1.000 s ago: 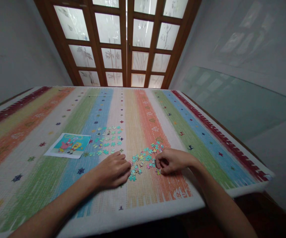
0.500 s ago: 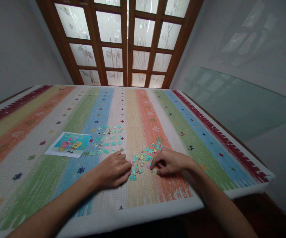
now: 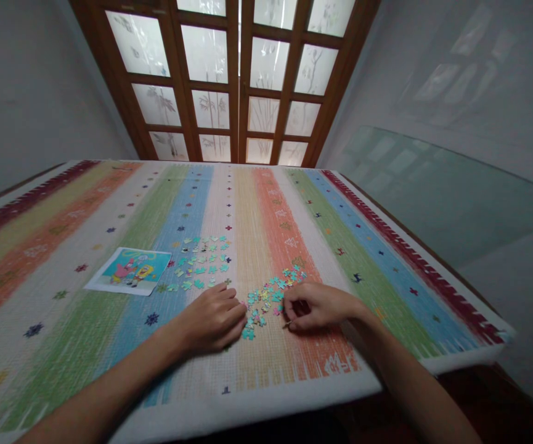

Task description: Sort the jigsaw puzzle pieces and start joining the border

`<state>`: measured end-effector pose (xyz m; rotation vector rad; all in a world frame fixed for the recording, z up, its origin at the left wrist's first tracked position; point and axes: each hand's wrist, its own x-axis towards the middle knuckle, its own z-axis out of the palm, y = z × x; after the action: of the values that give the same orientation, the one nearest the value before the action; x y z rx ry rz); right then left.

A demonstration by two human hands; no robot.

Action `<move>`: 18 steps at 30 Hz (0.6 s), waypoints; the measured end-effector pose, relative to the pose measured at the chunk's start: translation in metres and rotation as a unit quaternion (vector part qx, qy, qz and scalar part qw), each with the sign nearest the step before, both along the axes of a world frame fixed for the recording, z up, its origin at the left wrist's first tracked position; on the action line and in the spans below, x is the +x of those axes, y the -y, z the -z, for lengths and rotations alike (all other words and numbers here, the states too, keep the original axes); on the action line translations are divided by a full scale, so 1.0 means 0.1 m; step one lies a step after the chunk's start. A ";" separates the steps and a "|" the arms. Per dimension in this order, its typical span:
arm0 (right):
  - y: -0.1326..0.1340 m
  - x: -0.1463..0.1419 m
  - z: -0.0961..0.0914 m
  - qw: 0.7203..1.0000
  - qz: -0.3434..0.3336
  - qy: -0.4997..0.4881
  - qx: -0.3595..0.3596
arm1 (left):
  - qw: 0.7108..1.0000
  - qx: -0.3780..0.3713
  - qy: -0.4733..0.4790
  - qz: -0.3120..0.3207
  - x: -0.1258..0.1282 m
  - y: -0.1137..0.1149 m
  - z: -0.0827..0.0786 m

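My right hand [image 3: 315, 306] pinches a puzzle piece [image 3: 286, 325] between thumb and fingertips, just over the orange stripe of the cloth. The piece is seen nearly edge-on. My left hand [image 3: 217, 316] rests on the cloth, its fingers curled together; whatever they may hold is hidden. Between the hands lies a loose pile of puzzle pieces [image 3: 265, 296], mostly turquoise with some yellow and pink. Beyond my left hand, several turquoise pieces [image 3: 200, 269] are spread out in rows. To their left lies a picture card [image 3: 130, 271] with cartoon figures.
A striped tablecloth [image 3: 206, 203] covers the wide table, whose front edge [image 3: 266, 404] runs close below my forearms. Wooden doors with glass panes [image 3: 238, 80] stand beyond the far edge. A glass panel [image 3: 414, 179] is by the right wall.
The piece by my right thumb, lying colourful side up before, is now pinched and tilted on edge. My right hand shifted slightly right and down. My left hand stays about where it was.
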<state>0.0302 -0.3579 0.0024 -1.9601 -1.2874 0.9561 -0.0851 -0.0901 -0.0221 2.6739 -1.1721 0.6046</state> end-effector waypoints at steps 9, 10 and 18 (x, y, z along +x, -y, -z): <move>-0.27 -0.21 0.13 0.977 0.143 -0.059 0.145 | 0.991 -0.081 0.109 0.015 -0.01 0.07 -0.03; -0.30 -0.25 0.15 0.975 0.147 -0.075 0.152 | 0.989 -0.085 0.118 0.018 0.00 0.07 -0.03; -0.39 -0.36 0.21 0.963 0.152 -0.136 0.176 | 0.989 -0.093 0.114 0.024 0.00 0.05 -0.04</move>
<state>-0.0060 -0.3192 -0.0186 -1.6248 -0.8970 0.7517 -0.0847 -0.0949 -0.0185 2.4647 -1.1645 0.9799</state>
